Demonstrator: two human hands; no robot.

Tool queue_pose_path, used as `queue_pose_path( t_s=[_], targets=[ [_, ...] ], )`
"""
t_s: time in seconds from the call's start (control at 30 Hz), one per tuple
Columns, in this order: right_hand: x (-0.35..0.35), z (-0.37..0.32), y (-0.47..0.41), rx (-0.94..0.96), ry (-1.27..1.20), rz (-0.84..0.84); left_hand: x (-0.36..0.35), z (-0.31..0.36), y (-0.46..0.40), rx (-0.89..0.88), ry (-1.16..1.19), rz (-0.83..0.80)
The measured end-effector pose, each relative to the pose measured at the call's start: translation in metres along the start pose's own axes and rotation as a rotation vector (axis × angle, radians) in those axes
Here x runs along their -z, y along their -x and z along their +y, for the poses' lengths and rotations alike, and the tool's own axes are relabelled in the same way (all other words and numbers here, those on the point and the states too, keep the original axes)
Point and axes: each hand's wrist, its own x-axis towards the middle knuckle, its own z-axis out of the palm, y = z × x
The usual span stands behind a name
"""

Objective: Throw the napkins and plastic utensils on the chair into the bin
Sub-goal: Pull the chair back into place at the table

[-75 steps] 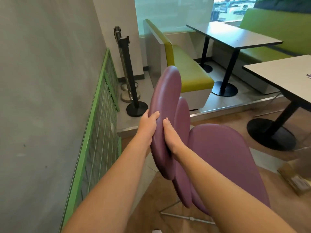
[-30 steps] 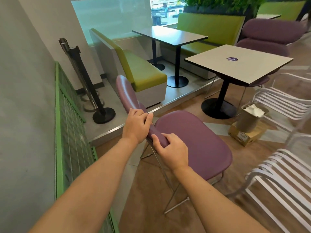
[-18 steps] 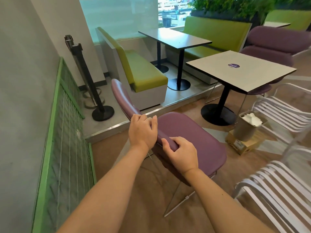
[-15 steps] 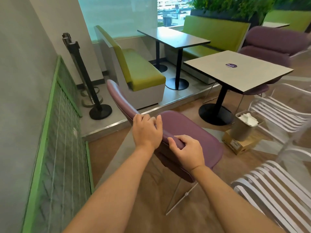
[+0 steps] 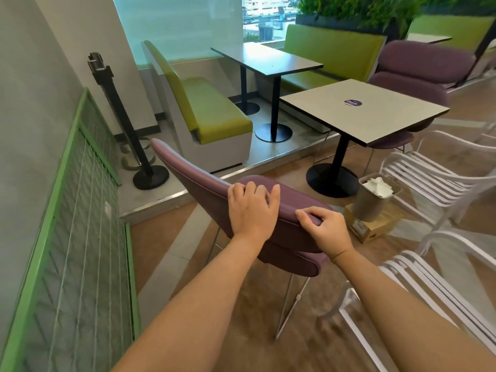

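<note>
Purple chair [image 5: 295, 208] has tilted further down, both hands still gripping its backrest.

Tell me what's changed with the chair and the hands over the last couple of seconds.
The purple chair, tipped steeply on its side 2.5 s ago, has come back down toward upright. Both hands stayed on its backrest edge throughout: the left hand lies over the top, the right hand curls round the rim. The bin on the floor, with white napkins in it, has not moved in the last second.
</note>
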Motion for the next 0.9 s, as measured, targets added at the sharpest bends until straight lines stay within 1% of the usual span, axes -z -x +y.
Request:
queue_pose_path(
  t_s=[0.1, 0.17, 0.27, 0.37, 0.43, 0.53, 0.63, 0.7, 0.8, 0.9],
  targets=[
    [-0.001, -0.006, 0.005, -0.013, 0.073, -0.001, 0.001, -0.034, -0.001, -0.225, 0.059, -0.028],
    [-0.003, -0.016, 0.005, 0.024, 0.242, -0.001, 0.006, -0.054, -0.007, -0.364, 0.098, -0.093],
    [-0.015, -0.041, 0.0, 0.08, 0.49, 0.029, 0.016, -0.073, -0.018, -0.436, 0.1, -0.165],
    [-0.041, -0.07, -0.01, 0.084, 0.695, 0.048, 0.019, -0.096, -0.032, -0.441, 0.029, -0.211],
    [-0.061, -0.088, -0.018, 0.084, 0.8, 0.022, 0.022, -0.113, -0.045, -0.465, -0.033, -0.248],
    [-0.087, -0.107, -0.032, 0.05, 0.835, -0.017, 0.026, -0.13, -0.065, -0.458, -0.108, -0.301],
    [-0.102, -0.115, -0.043, 0.015, 0.885, -0.046, 0.023, -0.148, -0.089, -0.347, -0.139, -0.354],
    [-0.103, -0.113, -0.048, 0.033, 0.939, -0.037, 0.023, -0.159, -0.106, -0.285, -0.139, -0.39],
    [-0.103, -0.107, -0.049, 0.079, 0.988, 0.02, 0.021, -0.165, -0.119, -0.302, -0.179, -0.44],
    [-0.104, -0.106, -0.05, 0.074, 1.0, 0.052, 0.016, -0.159, -0.115, -0.248, -0.117, -0.328]
  ],
)
